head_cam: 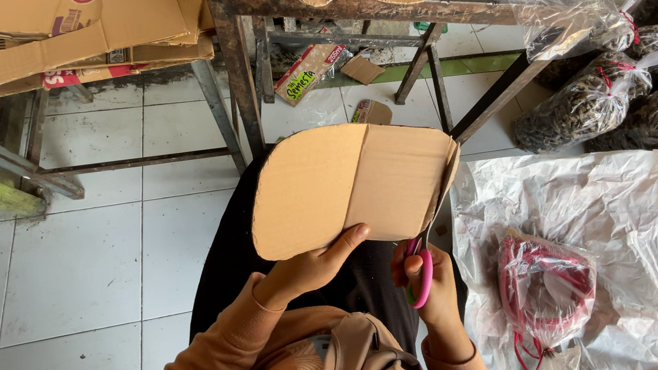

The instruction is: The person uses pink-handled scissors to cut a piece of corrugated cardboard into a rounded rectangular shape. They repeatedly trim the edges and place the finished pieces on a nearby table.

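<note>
Cardboard piece [350,184] sits centre, over the lap. Left hand [306,270] grips its lower edge; right hand [433,285] is just right of that, holding scissors [423,270] at the piece's right edge. Table [240,70] stands behind. Plastic sheet [598,194] lies right, red string bundle [547,288] on it. Filled bags [627,90] sit behind the sheet.

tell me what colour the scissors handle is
Pink, seen in the head view: the scissors sit in the right hand, cutting the cardboard piece.

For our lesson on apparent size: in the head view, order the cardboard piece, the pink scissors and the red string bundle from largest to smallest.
1. cardboard piece
2. red string bundle
3. pink scissors, though partly hidden by the right hand
</note>
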